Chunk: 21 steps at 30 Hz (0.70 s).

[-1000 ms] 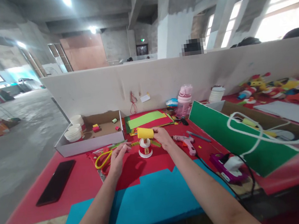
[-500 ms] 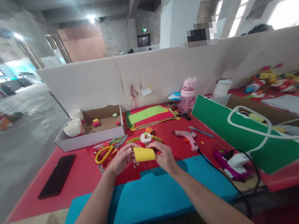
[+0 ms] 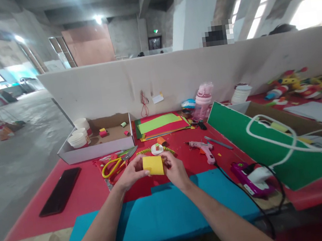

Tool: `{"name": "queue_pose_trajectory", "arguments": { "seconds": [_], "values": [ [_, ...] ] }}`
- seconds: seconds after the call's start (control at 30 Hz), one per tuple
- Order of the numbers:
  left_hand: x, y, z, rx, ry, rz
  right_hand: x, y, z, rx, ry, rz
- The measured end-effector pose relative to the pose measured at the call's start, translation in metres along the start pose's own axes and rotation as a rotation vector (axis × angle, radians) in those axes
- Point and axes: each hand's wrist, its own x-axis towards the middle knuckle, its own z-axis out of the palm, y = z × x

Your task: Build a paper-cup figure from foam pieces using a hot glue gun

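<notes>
A curled piece of yellow paper (image 3: 153, 166) is held between both hands above the red table cover. My left hand (image 3: 132, 173) pinches its left edge, thumb in front. My right hand (image 3: 175, 169) grips the right edge, and some of its fingers are hidden behind the paper. Just beyond the hands sits a small white paper-cup piece (image 3: 156, 149) with pleated yellow-green strips (image 3: 169, 150) sticking out on both sides. An orange paper roll (image 3: 161, 140) lies behind it. Yellow-handled scissors (image 3: 112, 167) rest left of my left hand.
A pink glue gun (image 3: 204, 149) lies to the right, its cord running to a purple power strip (image 3: 252, 181). A shallow box (image 3: 102, 148) with paper cups stands at the back left. Coloured paper sheets (image 3: 161, 125), a phone (image 3: 60, 191) and a green board (image 3: 263, 143) surround the work area.
The yellow paper has turned and shifted slightly left, looking shorter and squarer. My left thumb has come to the front of its lower left edge.
</notes>
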Motion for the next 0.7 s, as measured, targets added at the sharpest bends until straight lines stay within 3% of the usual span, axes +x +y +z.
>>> {"name": "queue_pose_trajectory", "arguments": {
  "seconds": [0.2,0.47,0.7],
  "values": [
    [0.0007,0.0022,-0.0017,0.131,0.010,0.087,0.0002,0.0016,0.0032,0.197,0.016,0.075],
    [0.0020,-0.0017,-0.0014,0.168,0.321,0.172,0.0038,-0.0003,0.0011,0.321,0.069,0.161],
    [0.0045,-0.0023,0.0012,0.365,0.178,0.244,0.0056,-0.0022,-0.0014,0.336,0.081,0.260]
  ]
}}
